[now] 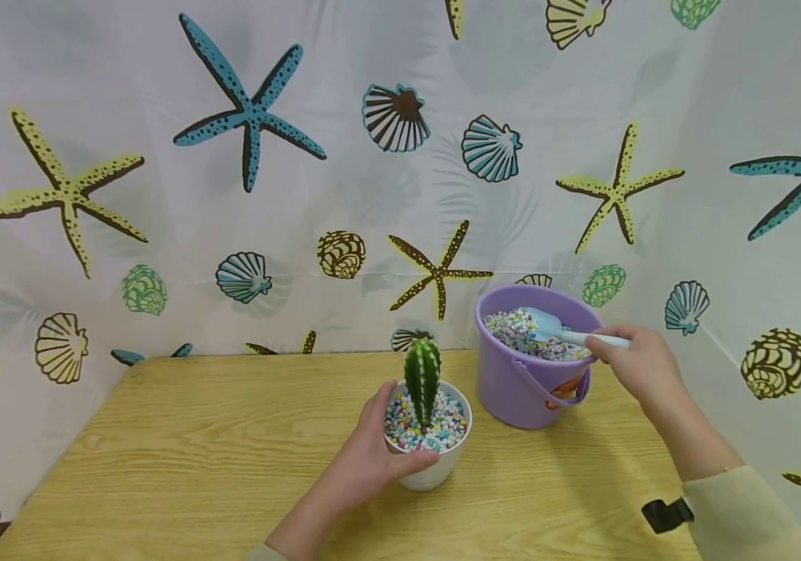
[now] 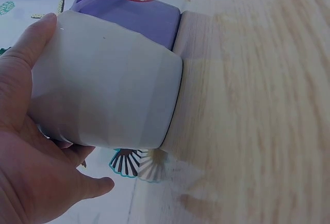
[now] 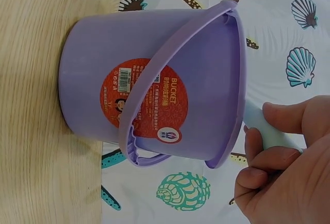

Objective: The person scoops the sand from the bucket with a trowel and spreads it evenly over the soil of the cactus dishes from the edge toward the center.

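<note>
A white plant pot (image 1: 435, 471) stands upright on the table, filled with small colourful pebbles (image 1: 446, 421) around a green cactus (image 1: 422, 380). My left hand (image 1: 361, 460) holds the pot from its left side, thumb in front and fingers around the far side. Behind and to the right stands a purple bucket (image 1: 513, 389), holding many more pebbles (image 1: 506, 327). My right hand (image 1: 642, 365) grips the handle of a light blue scoop (image 1: 548, 326) over the bucket's right rim. The scoop's blade lies among the pebbles in the bucket. In the right wrist view, the bucket wall hides the blade.
The wooden table (image 1: 232, 436) extends to the left of the pot. A white curtain (image 1: 288, 210) printed with starfish and shells hangs behind it and along the right side. The bucket's handle (image 3: 154, 64) hangs down its outer side, across a red label.
</note>
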### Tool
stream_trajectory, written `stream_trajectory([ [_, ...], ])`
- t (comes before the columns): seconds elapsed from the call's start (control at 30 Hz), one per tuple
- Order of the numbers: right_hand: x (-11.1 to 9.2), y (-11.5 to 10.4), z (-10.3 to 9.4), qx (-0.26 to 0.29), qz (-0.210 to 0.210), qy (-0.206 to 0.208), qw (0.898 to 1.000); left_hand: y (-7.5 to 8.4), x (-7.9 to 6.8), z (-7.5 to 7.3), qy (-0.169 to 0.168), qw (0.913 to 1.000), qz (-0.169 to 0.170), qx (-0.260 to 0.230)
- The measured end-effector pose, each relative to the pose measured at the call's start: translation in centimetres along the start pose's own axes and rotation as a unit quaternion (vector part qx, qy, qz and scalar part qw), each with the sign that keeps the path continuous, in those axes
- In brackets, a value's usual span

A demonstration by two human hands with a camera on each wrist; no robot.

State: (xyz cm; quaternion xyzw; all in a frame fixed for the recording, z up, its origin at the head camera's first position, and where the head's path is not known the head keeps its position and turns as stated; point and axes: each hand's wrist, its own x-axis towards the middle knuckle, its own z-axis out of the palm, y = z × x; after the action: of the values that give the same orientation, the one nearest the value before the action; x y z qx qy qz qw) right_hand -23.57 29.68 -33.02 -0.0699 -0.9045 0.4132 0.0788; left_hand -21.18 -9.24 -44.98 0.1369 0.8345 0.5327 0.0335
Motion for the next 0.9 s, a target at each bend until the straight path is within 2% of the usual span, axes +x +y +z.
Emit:
stream_trajectory([
  [0.53, -1.0, 0.9, -0.5, 0.002, -0.003, 0.017, 1.0, 0.5, -0.4, 0.2, -0.002, 1.0, -0.002, -0.002],
  [0.9, -2.0, 0.3, -1.1, 0.006, -0.024, 0.013, 1.0, 0.5, -0.5, 0.2, 0.001, 1.0, -0.003, -0.006],
])
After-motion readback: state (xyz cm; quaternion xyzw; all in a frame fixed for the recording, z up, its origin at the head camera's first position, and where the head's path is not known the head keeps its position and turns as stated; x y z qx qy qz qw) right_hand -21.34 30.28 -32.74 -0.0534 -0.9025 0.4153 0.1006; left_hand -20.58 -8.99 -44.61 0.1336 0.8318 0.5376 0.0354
